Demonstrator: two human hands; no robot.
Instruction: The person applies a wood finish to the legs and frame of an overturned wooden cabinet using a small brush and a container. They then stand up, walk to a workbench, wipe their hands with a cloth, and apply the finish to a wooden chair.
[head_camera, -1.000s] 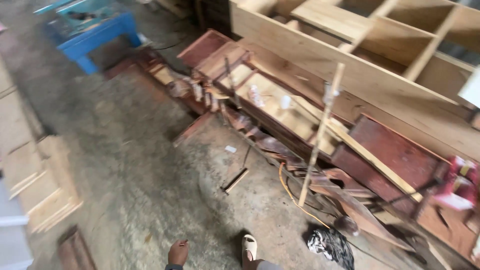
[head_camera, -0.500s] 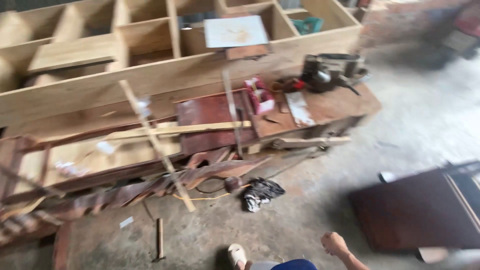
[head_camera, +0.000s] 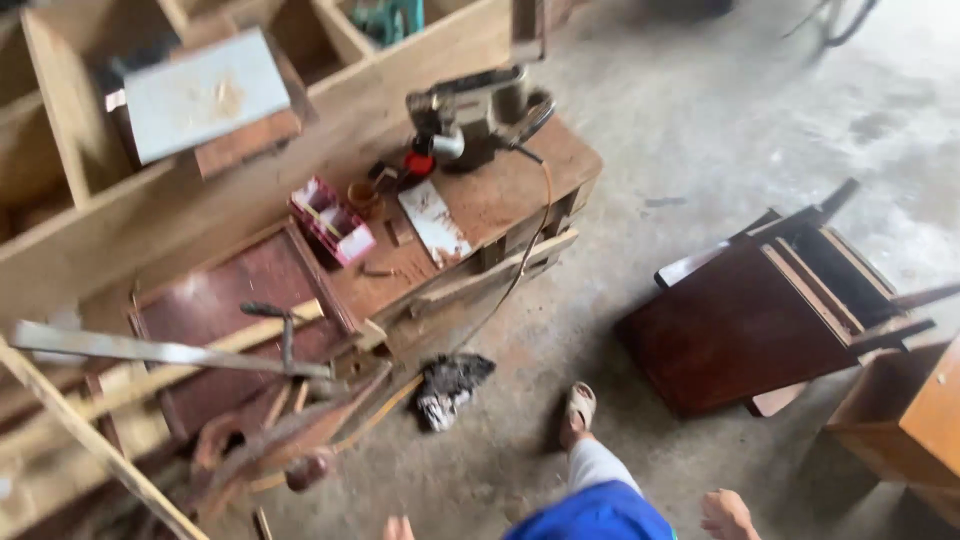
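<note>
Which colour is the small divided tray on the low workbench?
The small divided tray is pink, seen in the head view.

Pink compartment tray (head_camera: 332, 222), red-brown bench top (head_camera: 480, 200), dark brown overturned cabinet (head_camera: 740, 330), blue garment (head_camera: 595, 518).

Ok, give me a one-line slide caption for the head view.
Both hands hang empty above a workshop floor beside a low workbench carrying a power tool.

From my feed, soft daylight washes in from the upper right, bleaching the concrete floor (head_camera: 800, 110) there. Shadows stay faint and diffuse. Motion blur smears the whole view, worst along the left and bottom edges.
</note>
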